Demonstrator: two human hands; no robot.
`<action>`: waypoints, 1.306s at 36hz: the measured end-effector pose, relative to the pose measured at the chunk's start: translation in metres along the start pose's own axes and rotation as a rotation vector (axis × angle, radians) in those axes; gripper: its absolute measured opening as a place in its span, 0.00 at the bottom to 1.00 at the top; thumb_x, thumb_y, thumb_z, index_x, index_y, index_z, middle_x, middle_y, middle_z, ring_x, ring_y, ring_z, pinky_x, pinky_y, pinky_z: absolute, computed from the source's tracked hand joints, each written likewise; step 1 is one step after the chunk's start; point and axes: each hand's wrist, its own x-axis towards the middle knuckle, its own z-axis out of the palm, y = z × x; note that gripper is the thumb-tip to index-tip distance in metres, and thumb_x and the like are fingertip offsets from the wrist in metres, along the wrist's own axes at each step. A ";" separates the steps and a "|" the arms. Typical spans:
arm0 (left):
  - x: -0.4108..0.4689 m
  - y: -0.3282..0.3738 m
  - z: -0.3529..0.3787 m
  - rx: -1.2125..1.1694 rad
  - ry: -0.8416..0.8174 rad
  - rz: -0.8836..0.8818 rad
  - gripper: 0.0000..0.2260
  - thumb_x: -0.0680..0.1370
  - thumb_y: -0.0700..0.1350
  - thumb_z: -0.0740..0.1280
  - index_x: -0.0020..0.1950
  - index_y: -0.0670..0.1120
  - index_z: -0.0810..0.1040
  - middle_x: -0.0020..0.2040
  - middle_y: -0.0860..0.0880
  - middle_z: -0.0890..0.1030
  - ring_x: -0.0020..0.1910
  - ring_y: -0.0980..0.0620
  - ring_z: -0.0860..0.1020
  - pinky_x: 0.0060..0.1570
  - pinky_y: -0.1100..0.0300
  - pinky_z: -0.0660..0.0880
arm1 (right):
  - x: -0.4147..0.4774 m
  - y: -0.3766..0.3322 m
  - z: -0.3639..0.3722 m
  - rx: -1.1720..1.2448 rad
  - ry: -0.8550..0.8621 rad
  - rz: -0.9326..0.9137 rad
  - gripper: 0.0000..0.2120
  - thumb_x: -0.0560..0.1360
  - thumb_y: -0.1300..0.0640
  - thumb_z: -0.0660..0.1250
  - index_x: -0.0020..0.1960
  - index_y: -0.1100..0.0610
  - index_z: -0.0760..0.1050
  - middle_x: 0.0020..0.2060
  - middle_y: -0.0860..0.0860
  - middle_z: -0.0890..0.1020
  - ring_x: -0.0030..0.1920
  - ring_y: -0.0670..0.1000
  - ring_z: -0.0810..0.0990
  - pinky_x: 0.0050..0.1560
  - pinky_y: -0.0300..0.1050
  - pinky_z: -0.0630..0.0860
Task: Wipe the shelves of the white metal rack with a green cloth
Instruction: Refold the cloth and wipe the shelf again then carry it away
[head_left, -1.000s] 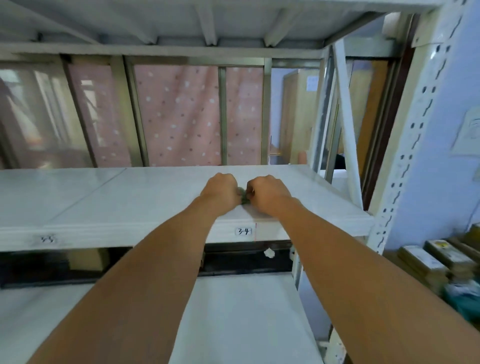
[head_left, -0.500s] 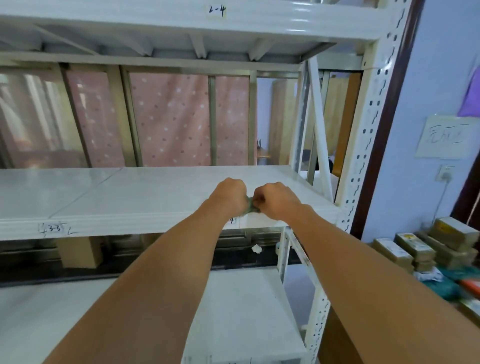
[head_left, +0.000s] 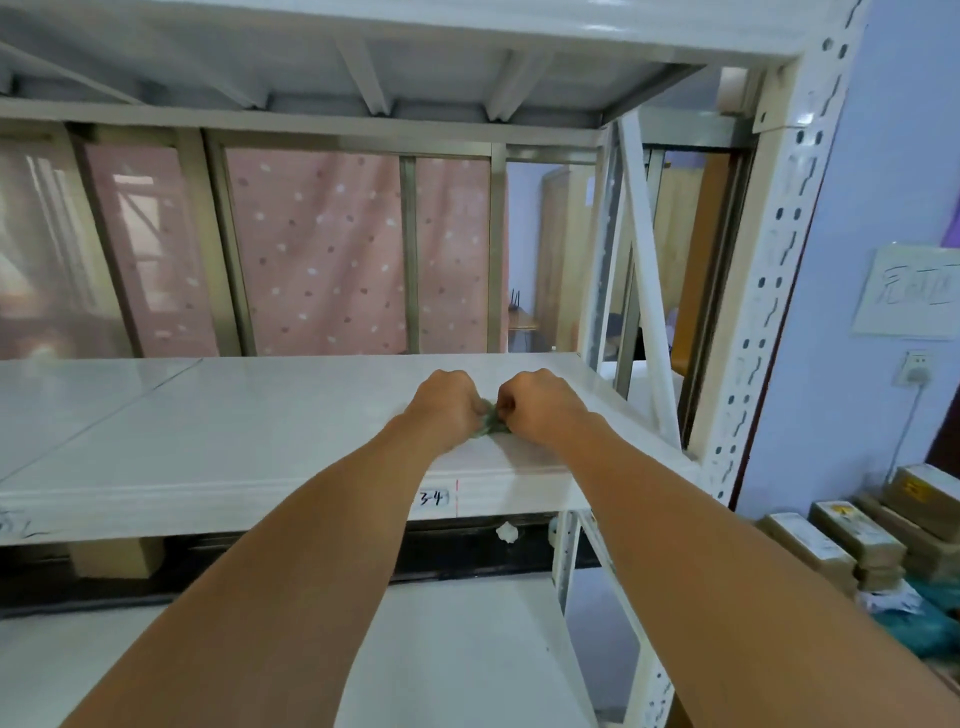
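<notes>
The white metal rack (head_left: 769, 332) fills the view, with a middle shelf (head_left: 218, 436) at chest height, one shelf above and one below (head_left: 467, 654). Both arms reach forward over the middle shelf's front right part. My left hand (head_left: 447, 402) and my right hand (head_left: 540, 405) are fists side by side, both closed on a small bunched green cloth (head_left: 491, 423). Only a sliver of the cloth shows between the fists, resting on the shelf near its front edge.
A perforated upright and a diagonal brace (head_left: 647, 291) close the rack's right end. Stacked cardboard boxes (head_left: 852, 545) lie on the floor at the right, by a blue wall with a paper note (head_left: 909, 296) and a socket. Pink dotted curtains hang behind the rack.
The view has shifted a little; my fists now sit on the shelf top, further in from its front edge. Both hands stay closed on the cloth.
</notes>
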 end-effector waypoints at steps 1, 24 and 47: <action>0.010 -0.002 0.001 0.007 0.002 -0.003 0.11 0.74 0.47 0.71 0.51 0.42 0.87 0.46 0.42 0.85 0.46 0.43 0.80 0.49 0.54 0.79 | 0.010 0.002 0.003 -0.002 -0.004 -0.003 0.11 0.75 0.55 0.66 0.53 0.49 0.84 0.51 0.54 0.82 0.51 0.57 0.80 0.52 0.49 0.79; 0.233 -0.015 0.050 0.008 0.117 -0.152 0.10 0.76 0.47 0.69 0.49 0.42 0.86 0.47 0.45 0.86 0.48 0.45 0.81 0.48 0.56 0.76 | 0.224 0.090 0.051 0.039 -0.029 -0.061 0.10 0.74 0.55 0.68 0.54 0.49 0.82 0.54 0.56 0.82 0.54 0.60 0.81 0.50 0.46 0.76; 0.230 0.026 0.077 -0.051 0.147 -0.113 0.10 0.75 0.44 0.72 0.51 0.40 0.85 0.49 0.41 0.84 0.48 0.43 0.81 0.51 0.54 0.78 | 0.207 0.122 0.045 -0.006 0.059 0.101 0.11 0.78 0.59 0.66 0.60 0.59 0.78 0.53 0.57 0.81 0.57 0.58 0.80 0.54 0.49 0.78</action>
